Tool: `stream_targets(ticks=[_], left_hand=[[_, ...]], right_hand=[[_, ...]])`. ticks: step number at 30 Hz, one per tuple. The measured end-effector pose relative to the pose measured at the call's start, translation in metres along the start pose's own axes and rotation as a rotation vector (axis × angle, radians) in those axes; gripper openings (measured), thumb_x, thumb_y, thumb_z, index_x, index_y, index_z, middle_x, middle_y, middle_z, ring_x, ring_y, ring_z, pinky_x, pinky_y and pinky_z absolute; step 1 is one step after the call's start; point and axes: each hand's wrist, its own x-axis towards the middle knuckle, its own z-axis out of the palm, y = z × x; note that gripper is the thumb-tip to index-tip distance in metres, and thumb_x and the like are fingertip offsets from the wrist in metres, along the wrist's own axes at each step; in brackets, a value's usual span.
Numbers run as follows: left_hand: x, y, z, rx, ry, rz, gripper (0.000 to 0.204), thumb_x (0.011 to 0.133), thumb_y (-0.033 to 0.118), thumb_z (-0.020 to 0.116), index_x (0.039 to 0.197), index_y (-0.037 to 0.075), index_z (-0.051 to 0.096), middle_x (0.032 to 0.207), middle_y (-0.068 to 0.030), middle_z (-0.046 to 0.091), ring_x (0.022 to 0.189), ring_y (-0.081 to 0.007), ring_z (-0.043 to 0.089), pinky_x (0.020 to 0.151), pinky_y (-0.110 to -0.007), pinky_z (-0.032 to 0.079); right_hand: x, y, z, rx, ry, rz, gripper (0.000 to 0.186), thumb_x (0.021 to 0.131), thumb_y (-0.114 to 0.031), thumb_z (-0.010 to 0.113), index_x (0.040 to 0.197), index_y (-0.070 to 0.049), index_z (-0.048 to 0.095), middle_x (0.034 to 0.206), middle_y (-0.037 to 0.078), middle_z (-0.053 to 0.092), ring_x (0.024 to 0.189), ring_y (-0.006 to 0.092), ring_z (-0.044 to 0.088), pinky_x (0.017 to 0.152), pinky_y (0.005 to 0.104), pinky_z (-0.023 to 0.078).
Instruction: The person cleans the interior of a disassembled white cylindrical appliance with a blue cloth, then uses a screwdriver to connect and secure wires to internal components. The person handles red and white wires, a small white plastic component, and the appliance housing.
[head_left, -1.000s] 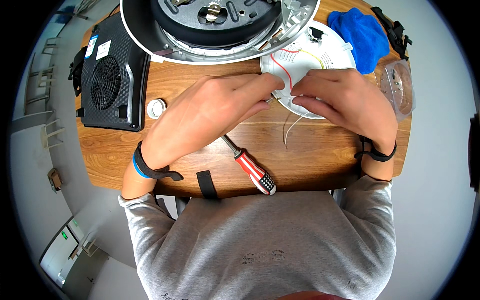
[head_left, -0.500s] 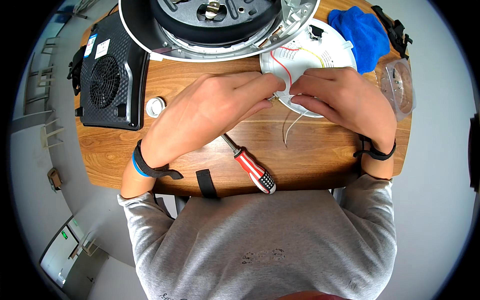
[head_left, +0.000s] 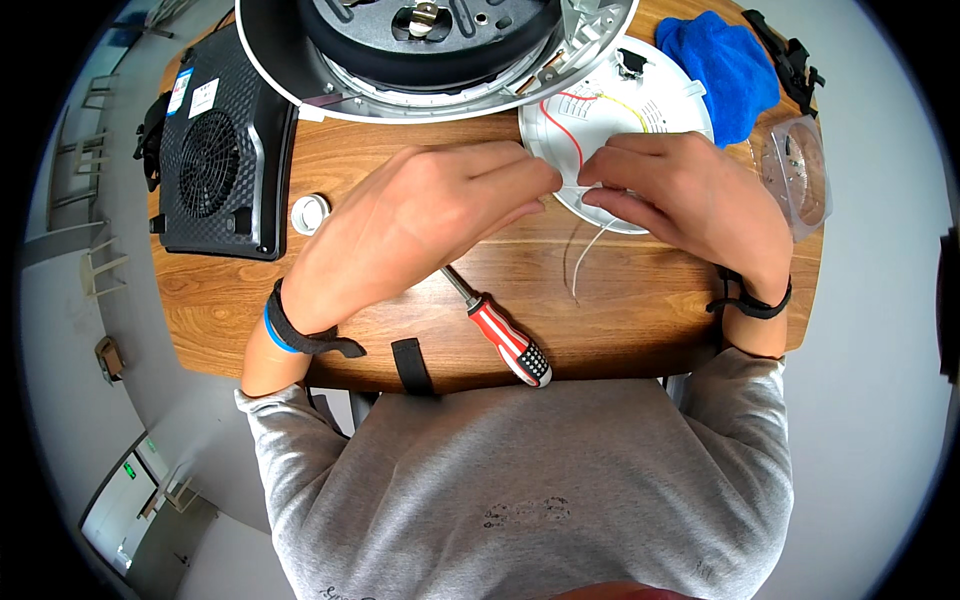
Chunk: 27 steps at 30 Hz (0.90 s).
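Observation:
My left hand (head_left: 455, 200) is closed in a pinch, and a thin white wire (head_left: 581, 262) runs from its fingertips to my right hand. My right hand (head_left: 685, 195) pinches the same wire, with its loose end hanging down in a curve over the table. Whatever sits at the wire's left end is hidden by my left fingers. Just beyond my hands lies a round white plastic cover (head_left: 650, 75), with a red wire (head_left: 562, 125) and a yellow wire (head_left: 627, 112) across it. Below my left hand rests a screwdriver (head_left: 510, 343) with a red, white and black handle; its tip is hidden.
A large round appliance housing (head_left: 430, 105) stands at the far side. To the left are a black panel with a fan grille (head_left: 225, 150) and a small white cap (head_left: 310, 213). A blue cloth (head_left: 720, 75) and a clear plastic container (head_left: 797, 175) lie right; a black strap (head_left: 411, 366) lies near.
My left fingertips have shifted slightly, and the small metallic bit seen at them before is now hidden. The wire's hanging end has swung a little. The screwdriver and cover stay put.

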Motion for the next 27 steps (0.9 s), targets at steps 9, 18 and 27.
stream_targets(ticks=[9, 18, 27], left_hand=[[-0.001, -0.008, 0.003, 0.006, 0.060, -0.021, 0.018, 0.104, 0.009, 0.083, 0.118, 0.000, 0.076, 0.109, -0.0165, 0.079, 0.096, -0.0402, 0.077, 0.085, -0.046, 0.062], [0.002, -0.012, 0.002, -0.023, 0.077, -0.091, 0.018, 0.102, 0.007, 0.084, 0.115, 0.000, 0.074, 0.103, -0.0162, 0.077, 0.085, -0.0384, 0.074, 0.078, -0.044, 0.059], [0.001, -0.011, -0.001, -0.013, 0.046, -0.130, 0.017, 0.103, 0.007, 0.084, 0.116, 0.000, 0.075, 0.102, -0.0157, 0.078, 0.083, -0.0359, 0.075, 0.077, -0.042, 0.060]], right_hand=[[0.009, -0.001, -0.008, -0.059, 0.169, -0.122, 0.029, 0.100, -0.017, 0.083, 0.125, -0.006, 0.076, 0.129, 0.010, 0.074, 0.108, 0.0389, 0.076, 0.088, 0.0485, 0.063], [-0.009, -0.007, 0.005, 0.033, -0.281, -0.101, 0.032, 0.092, -0.004, 0.081, 0.123, -0.010, 0.082, 0.134, 0.000, 0.075, 0.107, 0.0354, 0.078, 0.090, 0.0473, 0.063], [-0.011, 0.004, 0.011, -0.008, -0.275, -0.128, 0.024, 0.093, -0.012, 0.085, 0.117, -0.007, 0.082, 0.112, 0.006, 0.077, 0.103, 0.0339, 0.077, 0.087, 0.0469, 0.061]])
